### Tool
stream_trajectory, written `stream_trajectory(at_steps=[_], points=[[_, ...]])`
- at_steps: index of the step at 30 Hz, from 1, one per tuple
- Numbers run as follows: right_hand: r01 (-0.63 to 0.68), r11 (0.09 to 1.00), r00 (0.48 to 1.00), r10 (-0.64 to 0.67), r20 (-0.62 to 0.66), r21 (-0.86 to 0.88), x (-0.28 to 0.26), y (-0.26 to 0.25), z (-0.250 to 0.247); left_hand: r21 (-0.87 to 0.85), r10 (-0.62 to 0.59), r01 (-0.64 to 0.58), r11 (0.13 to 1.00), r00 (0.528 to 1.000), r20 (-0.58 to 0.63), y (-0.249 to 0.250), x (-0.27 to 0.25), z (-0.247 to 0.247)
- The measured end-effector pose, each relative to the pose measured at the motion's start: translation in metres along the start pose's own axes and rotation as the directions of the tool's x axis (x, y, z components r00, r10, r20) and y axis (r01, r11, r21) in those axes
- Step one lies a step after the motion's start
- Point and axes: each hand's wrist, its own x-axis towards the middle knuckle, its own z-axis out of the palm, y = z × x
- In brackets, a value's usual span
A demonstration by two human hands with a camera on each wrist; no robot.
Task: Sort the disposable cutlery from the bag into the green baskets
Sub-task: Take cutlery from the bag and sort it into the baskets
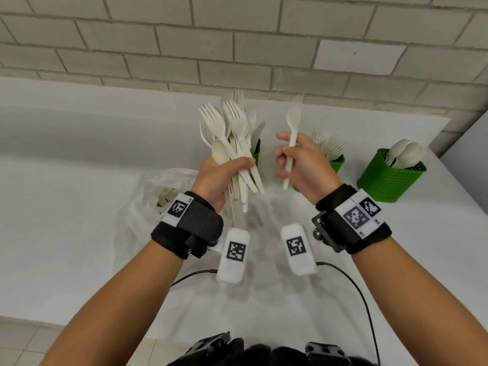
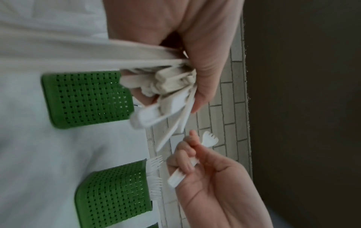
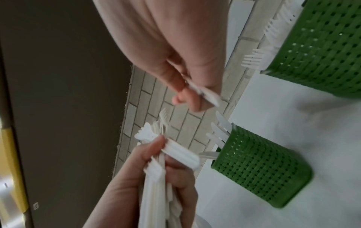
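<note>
My left hand (image 1: 223,175) grips a bundle of cream forks, spoons and knives (image 1: 232,133), held upright above the white table; the same bundle (image 2: 170,86) fills the left wrist view. My right hand (image 1: 298,161) pinches a single fork (image 1: 292,136), tines up, just right of the bundle. Behind the hands stand three green baskets: one with knives (image 1: 255,151) (image 3: 259,168), one with forks (image 1: 335,161) (image 2: 115,194) and one with spoons (image 1: 390,178). The clear plastic bag (image 1: 158,196) lies at the left with more cutlery inside.
A white cloth covers the table (image 1: 79,233), which meets a pale brick wall (image 1: 237,48) at the back. The table's right edge (image 1: 464,191) runs close to the spoon basket. Black cables (image 1: 356,286) trail near the front edge.
</note>
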Motion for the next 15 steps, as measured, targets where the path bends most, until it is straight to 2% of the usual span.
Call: stream_trajectory(at_steps=[1,3,4,6,10,12,15], points=[[0.015,1.000,1.000,-0.016,-0.025,-0.018,0.003,-0.001,-0.001,0.001,-0.004,0.004,1.000,1.000,-0.011,-0.001,0.001,0.001],[0.021,0.985,1.000,-0.019,0.015,-0.172,0.005,-0.001,0.005,0.010,-0.004,0.004,1.000,1.000,0.006,-0.003,0.000,0.004],[0.030,0.964,0.999,-0.021,0.036,-0.265,0.006,0.001,0.010,0.019,0.001,-0.002,1.000,1.000,0.032,-0.004,-0.001,0.007],[0.063,0.946,0.998,-0.055,0.034,-0.319,0.012,0.005,0.020,-0.001,0.015,-0.015,1.000,0.995,0.101,-0.003,-0.004,0.012],[0.083,0.989,0.996,-0.077,0.053,-0.125,0.015,0.004,0.021,-0.051,0.034,-0.025,0.998,0.982,0.185,0.002,-0.001,0.011],[0.104,0.991,0.993,-0.098,0.073,-0.088,0.015,0.003,0.018,-0.051,0.035,-0.027,0.998,0.985,0.170,0.002,0.000,0.008],[0.097,0.995,0.995,-0.096,-0.015,0.028,0.022,-0.001,0.012,-0.049,0.025,-0.020,0.999,0.995,0.095,0.000,0.002,0.006]])
